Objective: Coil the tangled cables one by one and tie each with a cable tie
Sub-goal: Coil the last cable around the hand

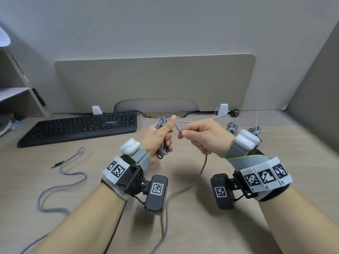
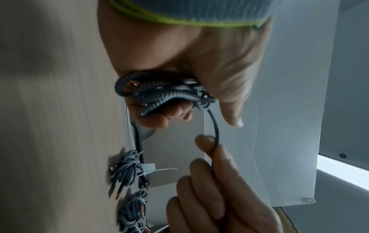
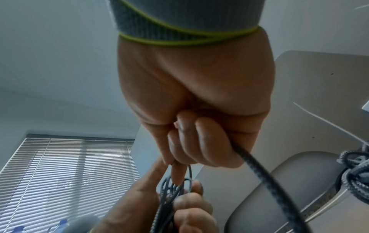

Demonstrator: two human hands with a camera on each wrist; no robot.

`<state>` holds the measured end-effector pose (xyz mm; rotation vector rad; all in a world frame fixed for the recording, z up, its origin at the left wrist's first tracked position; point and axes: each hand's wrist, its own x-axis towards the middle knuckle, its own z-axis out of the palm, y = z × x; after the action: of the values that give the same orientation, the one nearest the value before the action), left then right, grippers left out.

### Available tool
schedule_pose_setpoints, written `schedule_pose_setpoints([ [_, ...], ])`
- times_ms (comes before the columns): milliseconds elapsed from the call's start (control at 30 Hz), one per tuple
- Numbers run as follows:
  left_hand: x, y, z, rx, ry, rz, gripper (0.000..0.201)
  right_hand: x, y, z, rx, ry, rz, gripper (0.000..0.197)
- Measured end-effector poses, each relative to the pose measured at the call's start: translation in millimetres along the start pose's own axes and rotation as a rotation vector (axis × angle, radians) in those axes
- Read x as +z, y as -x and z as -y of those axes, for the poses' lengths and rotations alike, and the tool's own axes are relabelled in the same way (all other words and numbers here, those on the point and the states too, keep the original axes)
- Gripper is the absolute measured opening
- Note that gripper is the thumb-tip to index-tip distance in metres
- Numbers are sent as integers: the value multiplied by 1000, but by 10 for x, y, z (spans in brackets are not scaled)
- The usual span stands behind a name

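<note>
Above the middle of the desk my left hand [image 1: 161,136] grips a bundle of grey braided cable loops [image 1: 163,149], thumb raised over the top; the same coil [image 2: 159,93] fills its fist in the left wrist view. My right hand [image 1: 198,136] pinches that cable [image 1: 178,130] just right of the coil. Its free length [image 1: 170,197] hangs from under the hand and trails off the desk's front edge. In the right wrist view the strand [image 3: 265,179] leaves my curled fingers [image 3: 201,141].
A second grey cable [image 1: 60,180] snakes loose over the left of the desk. Two tied cable bundles [image 1: 233,127] [image 1: 255,131] lie at the back right, with white cable ties [image 1: 220,116] beside them. A black keyboard [image 1: 80,127] sits back left, before a beige divider [image 1: 156,81].
</note>
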<state>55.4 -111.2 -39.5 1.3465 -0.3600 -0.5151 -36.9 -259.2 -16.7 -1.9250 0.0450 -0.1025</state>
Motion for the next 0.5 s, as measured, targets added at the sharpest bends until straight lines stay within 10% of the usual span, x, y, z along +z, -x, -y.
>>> schedule_pose_setpoints([
  [500, -145, -62, -107, 151, 110, -170, 27, 199, -19, -90, -78, 227, 34, 20],
])
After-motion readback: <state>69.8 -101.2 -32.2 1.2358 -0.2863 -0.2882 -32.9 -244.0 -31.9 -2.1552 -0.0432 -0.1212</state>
